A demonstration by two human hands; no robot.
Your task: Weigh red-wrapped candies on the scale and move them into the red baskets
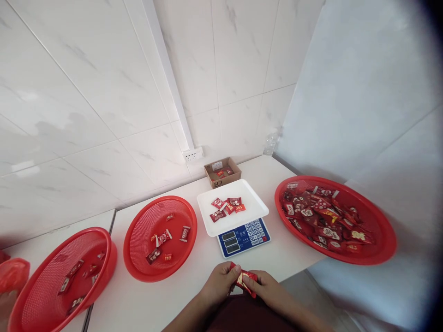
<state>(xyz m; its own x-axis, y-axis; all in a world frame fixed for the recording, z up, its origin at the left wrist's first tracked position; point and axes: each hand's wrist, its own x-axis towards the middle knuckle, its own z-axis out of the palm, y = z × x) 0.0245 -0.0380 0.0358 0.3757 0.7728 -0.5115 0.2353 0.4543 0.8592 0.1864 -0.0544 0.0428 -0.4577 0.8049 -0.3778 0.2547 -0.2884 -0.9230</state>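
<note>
Near the table's front edge, my left hand (221,281) and my right hand (265,286) both pinch a red wrapped packet (244,280) with gold marks, held between the thumbs and fingers. Just beyond them stands a blue digital scale (244,240). On its white tray (207,203) lie several small red and brown wrapped packets (228,208). Whether more packets are hidden inside my hands, I cannot tell.
A large red basket (389,230) full of packets stands right. Two red baskets (129,249) (112,263) with a few packets are left. A small cardboard box (221,180) is behind the scale. Another person's hand (7,304) with red plastic shows far left.
</note>
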